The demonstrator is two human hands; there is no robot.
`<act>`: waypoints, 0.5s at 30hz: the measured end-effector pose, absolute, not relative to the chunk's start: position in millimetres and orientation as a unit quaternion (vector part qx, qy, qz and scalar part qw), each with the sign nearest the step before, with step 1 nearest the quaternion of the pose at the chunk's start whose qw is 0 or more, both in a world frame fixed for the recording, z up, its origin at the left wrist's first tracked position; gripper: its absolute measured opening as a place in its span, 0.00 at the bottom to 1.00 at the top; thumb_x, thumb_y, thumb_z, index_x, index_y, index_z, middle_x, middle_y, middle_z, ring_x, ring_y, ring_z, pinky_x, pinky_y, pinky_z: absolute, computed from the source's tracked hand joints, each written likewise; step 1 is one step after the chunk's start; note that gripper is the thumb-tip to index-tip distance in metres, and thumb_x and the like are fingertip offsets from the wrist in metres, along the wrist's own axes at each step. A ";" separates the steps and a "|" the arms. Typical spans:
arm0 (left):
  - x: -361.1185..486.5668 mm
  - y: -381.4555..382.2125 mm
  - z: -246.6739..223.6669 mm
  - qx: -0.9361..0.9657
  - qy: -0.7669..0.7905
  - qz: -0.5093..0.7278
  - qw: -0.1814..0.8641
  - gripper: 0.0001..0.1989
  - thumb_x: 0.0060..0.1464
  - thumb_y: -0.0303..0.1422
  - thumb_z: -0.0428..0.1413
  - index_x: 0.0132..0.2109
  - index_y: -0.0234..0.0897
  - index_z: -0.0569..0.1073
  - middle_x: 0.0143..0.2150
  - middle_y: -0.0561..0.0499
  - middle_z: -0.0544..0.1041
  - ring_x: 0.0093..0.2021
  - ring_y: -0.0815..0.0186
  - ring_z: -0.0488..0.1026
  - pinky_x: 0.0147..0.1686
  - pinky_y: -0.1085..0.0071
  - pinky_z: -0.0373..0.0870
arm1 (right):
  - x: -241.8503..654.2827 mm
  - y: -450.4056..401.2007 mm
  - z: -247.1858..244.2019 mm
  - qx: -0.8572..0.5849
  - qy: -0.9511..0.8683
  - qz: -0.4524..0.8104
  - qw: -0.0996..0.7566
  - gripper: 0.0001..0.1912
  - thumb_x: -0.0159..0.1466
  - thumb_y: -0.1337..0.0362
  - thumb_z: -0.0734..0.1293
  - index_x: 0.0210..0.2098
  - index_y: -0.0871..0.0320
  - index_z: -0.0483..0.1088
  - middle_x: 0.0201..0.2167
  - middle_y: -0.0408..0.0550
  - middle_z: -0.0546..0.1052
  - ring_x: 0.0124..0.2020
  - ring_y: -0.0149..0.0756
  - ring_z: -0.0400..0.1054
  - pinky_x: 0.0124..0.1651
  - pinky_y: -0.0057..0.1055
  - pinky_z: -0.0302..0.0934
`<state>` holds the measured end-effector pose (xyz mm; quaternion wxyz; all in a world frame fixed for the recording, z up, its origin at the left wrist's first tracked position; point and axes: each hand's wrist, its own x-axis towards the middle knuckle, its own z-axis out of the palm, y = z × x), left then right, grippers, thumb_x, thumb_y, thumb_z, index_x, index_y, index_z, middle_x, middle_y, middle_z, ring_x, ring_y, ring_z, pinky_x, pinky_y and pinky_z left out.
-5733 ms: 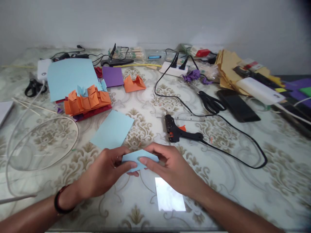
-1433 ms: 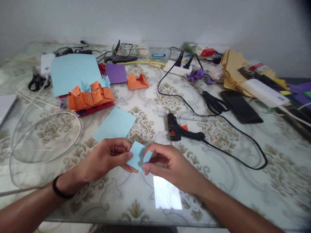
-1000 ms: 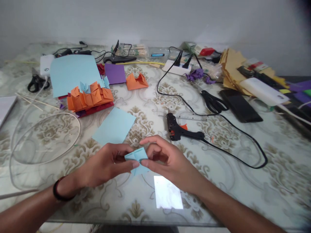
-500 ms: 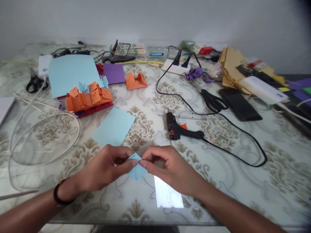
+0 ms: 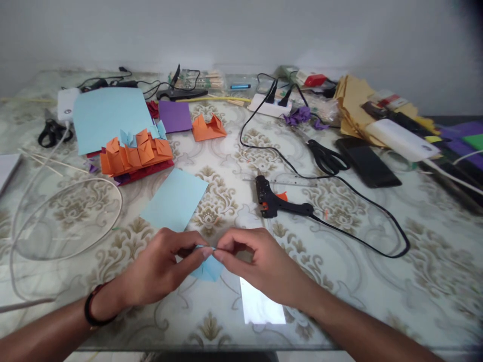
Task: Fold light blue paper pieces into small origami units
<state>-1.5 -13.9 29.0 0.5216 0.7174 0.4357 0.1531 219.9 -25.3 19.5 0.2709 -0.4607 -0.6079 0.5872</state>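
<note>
Between my two hands is a small folded piece of light blue paper [image 5: 208, 270], its lower part hanging below the fingertips. My left hand [image 5: 169, 261] pinches its upper left edge between thumb and fingers. From the other side, my right hand [image 5: 251, 259] pinches the top edge close by, the fingertips of both hands almost meeting. The fingers hide the upper part of the fold. Just beyond my left hand lies a flat light blue sheet [image 5: 175, 198]. Farther back stands a row of folded orange paper pieces [image 5: 138, 153] with some blue and red ones.
A black glue gun [image 5: 281, 200] lies right of centre, its cord looping right. Behind it are black scissors [image 5: 326, 157], a phone [image 5: 368, 162] and a white power strip [image 5: 269, 104]. A white cable [image 5: 118, 201] coils at left. A purple square [image 5: 175, 116] and an orange fold [image 5: 209, 128] lie farther back.
The folded blue paper has tilted, its upper corner now bent down or covered by my fingers and its lower part swung slightly left. Both hands keep pinching it. The view has shifted slightly.
</note>
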 end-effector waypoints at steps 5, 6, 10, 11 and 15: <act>-4.6 -13.5 28.5 0.695 0.450 0.198 0.525 0.20 0.69 0.40 0.52 0.33 0.34 0.79 0.25 0.55 0.68 0.27 0.71 0.58 0.27 0.75 0.57 | 221.1 -24.6 18.9 -0.461 -0.567 0.600 0.325 0.08 0.66 0.62 0.69 0.31 0.58 0.74 0.25 0.41 0.75 0.29 0.29 0.68 0.34 0.27 0.64; -4.7 -13.0 27.9 0.690 0.451 0.192 0.532 0.20 0.68 0.41 0.52 0.33 0.34 0.79 0.25 0.54 0.69 0.27 0.71 0.59 0.27 0.75 0.58 | 221.3 -24.4 18.6 -0.459 -0.568 0.598 0.329 0.08 0.66 0.63 0.69 0.31 0.58 0.74 0.25 0.41 0.75 0.29 0.29 0.68 0.34 0.27 0.64; -3.2 -11.3 27.8 0.680 0.457 0.145 0.555 0.17 0.67 0.42 0.54 0.38 0.35 0.81 0.29 0.52 0.76 0.29 0.69 0.65 0.29 0.75 0.63 | 220.5 -24.8 17.1 -0.464 -0.592 0.576 0.320 0.04 0.63 0.67 0.70 0.30 0.57 0.73 0.25 0.40 0.75 0.28 0.30 0.69 0.35 0.27 0.65; -2.6 -11.0 28.5 0.681 0.457 0.137 0.556 0.17 0.67 0.42 0.55 0.39 0.35 0.82 0.29 0.52 0.78 0.29 0.69 0.66 0.30 0.75 0.64 | 220.1 -25.1 16.9 -0.466 -0.600 0.568 0.316 0.04 0.62 0.68 0.70 0.30 0.57 0.73 0.25 0.40 0.75 0.28 0.29 0.69 0.34 0.27 0.65; -0.6 -10.9 31.3 0.694 0.431 0.127 0.562 0.15 0.67 0.40 0.55 0.40 0.37 0.82 0.32 0.52 0.81 0.30 0.68 0.71 0.32 0.75 0.66 | 218.2 -26.8 17.1 -0.457 -0.627 0.550 0.309 0.05 0.59 0.72 0.69 0.28 0.57 0.72 0.24 0.38 0.74 0.27 0.28 0.68 0.33 0.25 0.63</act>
